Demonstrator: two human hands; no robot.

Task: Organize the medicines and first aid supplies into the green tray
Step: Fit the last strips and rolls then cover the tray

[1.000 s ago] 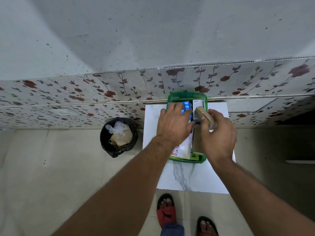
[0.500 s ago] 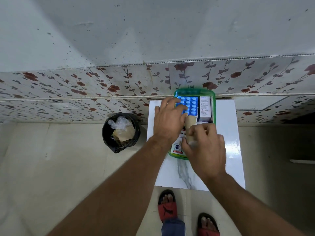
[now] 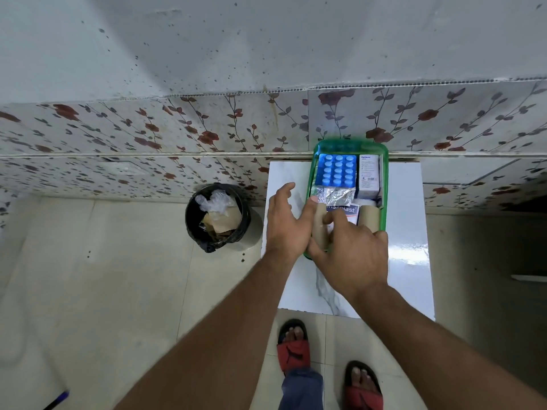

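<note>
— Why both hands in the green tray (image 3: 310, 184)?
— Our right hand (image 3: 352, 255) pinches the tan bandage roll (image 3: 320, 229) at the near left; our left hand (image 3: 288, 223), fingers spread, steadies it so it packs snugly.

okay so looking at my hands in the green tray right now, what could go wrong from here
1. The green plastic tray looks packed; pushing the tan cardboard roll between the left hand and right hand could crumple the silver foil strip.
2. The tray's far end sits past the white marble-look table edge at the wall, so a shove might tip it.
</note>
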